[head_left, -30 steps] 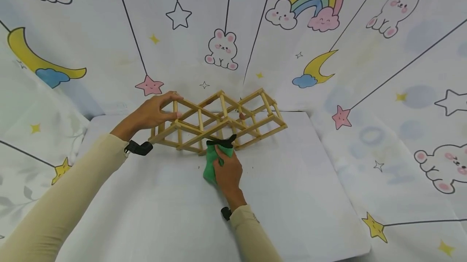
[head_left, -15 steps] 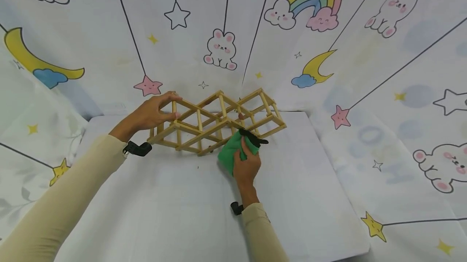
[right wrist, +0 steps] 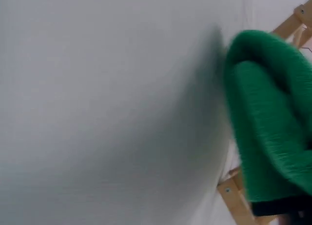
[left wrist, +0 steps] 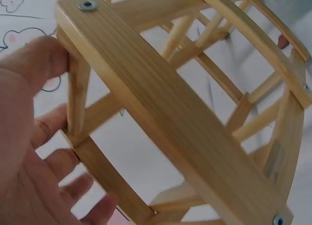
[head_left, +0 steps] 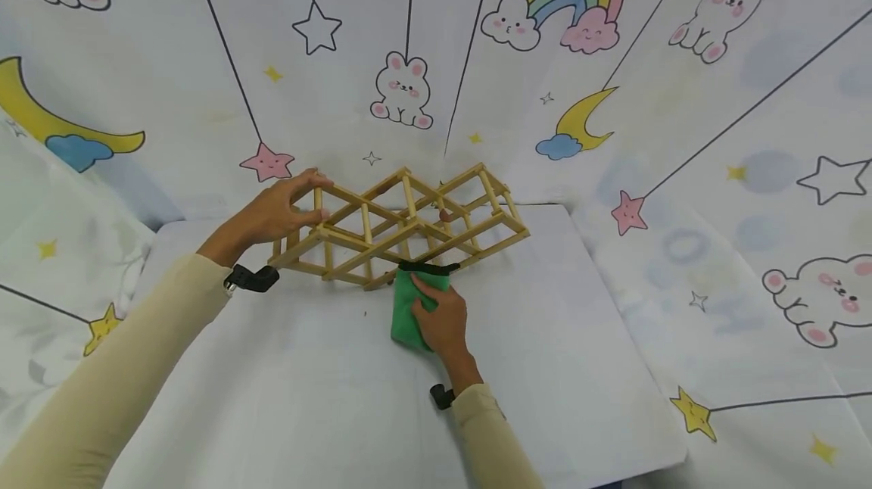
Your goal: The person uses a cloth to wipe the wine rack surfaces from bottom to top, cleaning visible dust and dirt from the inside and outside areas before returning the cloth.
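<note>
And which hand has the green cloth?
The right hand: it holds the green cloth with the black edge, low by the front of the wooden rack. The left hand has no cloth; it grips the rack's end.

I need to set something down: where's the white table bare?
Bare: the white table right of the right hand, and between the two sleeves. Crowded: around the wooden rack, left hand gripping one end, green cloth at its front.
</note>
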